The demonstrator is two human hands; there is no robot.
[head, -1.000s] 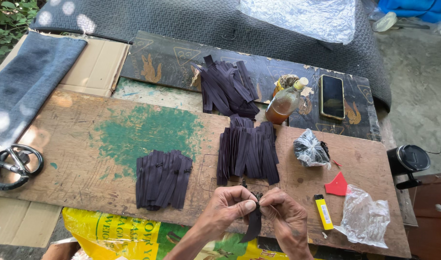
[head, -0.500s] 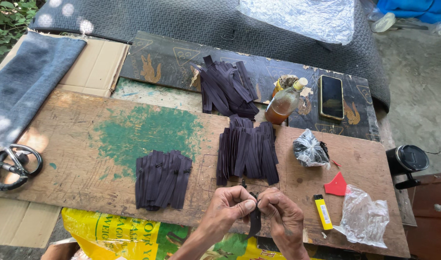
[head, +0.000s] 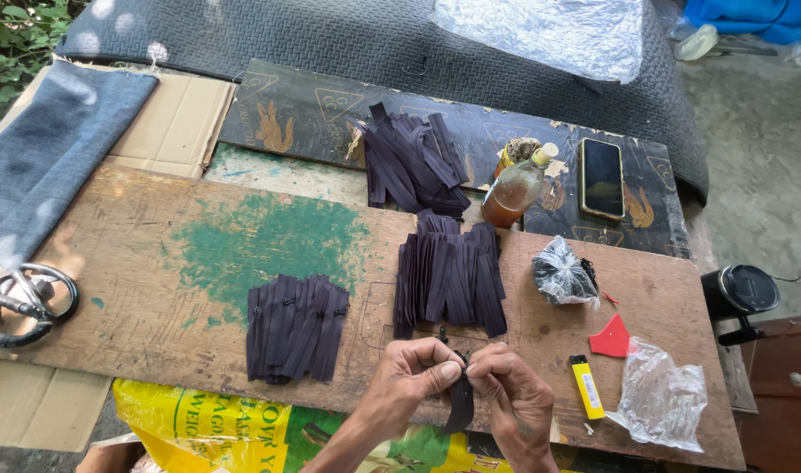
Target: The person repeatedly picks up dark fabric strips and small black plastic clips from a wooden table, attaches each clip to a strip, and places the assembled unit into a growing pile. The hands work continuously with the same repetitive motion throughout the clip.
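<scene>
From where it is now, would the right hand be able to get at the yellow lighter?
Probably yes. The right hand is pinching the dark strip with the left hand, but the yellow lighter lies just beside it on the wooden board, nothing between; it must release first.

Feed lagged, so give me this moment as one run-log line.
left hand: pinching strip top | right hand: pinching same strip | strip: hanging over board edge | piles: three on bench | lighter: right of hands

A yellow printed sack (head: 243, 429) lies below the board's near edge. A dark-screened phone (head: 603, 178) lies flat on the black panel. A clear plastic bag (head: 663, 396) rests near the yellow lighter (head: 586, 386).
</scene>
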